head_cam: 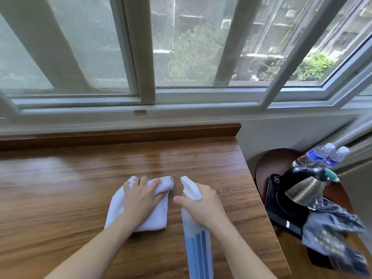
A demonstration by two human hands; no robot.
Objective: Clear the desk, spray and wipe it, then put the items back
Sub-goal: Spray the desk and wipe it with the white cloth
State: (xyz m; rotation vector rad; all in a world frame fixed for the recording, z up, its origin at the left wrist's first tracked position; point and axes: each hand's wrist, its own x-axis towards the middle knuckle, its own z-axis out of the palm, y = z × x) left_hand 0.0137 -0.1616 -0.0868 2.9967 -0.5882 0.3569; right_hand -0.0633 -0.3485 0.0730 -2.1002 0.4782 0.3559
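Left hand (141,200) flat-ish on white cloth (120,206), fingers curled over bunched far end — gripping it, pressed to desk (60,198). Cloth long axis runs near-to-far, tilted slightly right. Spray bottle (196,238) just beside cloth on right, apart from it; long axis near-to-far, nozzle pointing away toward window and slightly left. Right hand (203,202) wrapped round bottle neck, index finger out front, near trigger. Likely next: spray bare wood ahead — then cloth hand nearer to wipe. Kettle (302,190), water bottles (320,156) parked off-desk at right.
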